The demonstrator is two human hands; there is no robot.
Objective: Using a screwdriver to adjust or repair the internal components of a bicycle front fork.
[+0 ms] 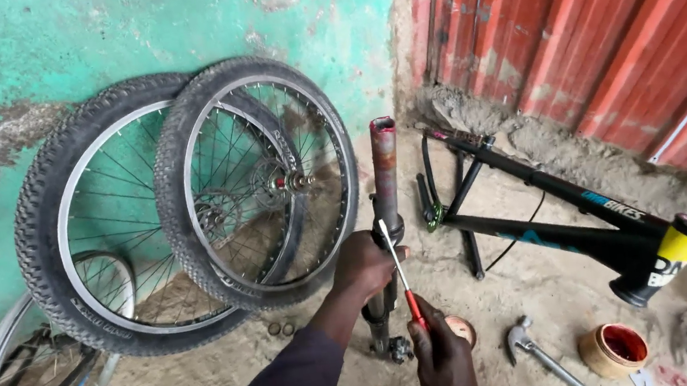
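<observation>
Left hand [363,265] clamped around the upright fork [386,205], steadying it on the dirt ground [547,281]; right hand [440,356] closed on the red handle of a screwdriver [398,273], tip laid against the fork just above the left fingers. Likely trouble: tip skidding off the rusty tube into the holding hand, or fork toppling if that grip loosens. Close by, hammer [538,352] and grease tub [612,349]; beyond, black frame [553,193] lying flat, two wheels [188,203] leaning on the green wall [122,28].
</observation>
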